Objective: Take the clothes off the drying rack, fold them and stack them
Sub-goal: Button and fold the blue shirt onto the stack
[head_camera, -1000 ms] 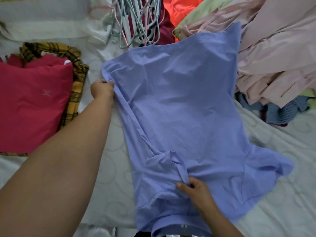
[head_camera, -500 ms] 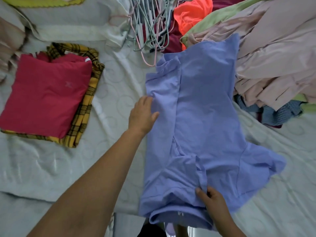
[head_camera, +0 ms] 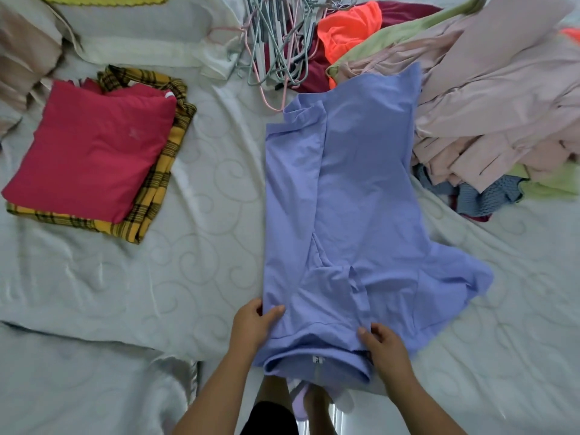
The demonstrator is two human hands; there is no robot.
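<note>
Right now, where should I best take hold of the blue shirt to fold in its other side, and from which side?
Pinch the blue shirt at the outer edge of its spread sleeve, coming from the right. The left side is already folded in, while this sleeve lies open on the bed sheet, so its edge should lift easily.

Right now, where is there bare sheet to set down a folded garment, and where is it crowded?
Bare sheet lies between the folded stack and the blue shirt, in front of that stack at near left, and near right beyond the shirt's sleeve. Crowded: the hangers at the far edge, the clothes heap at far right.
</note>
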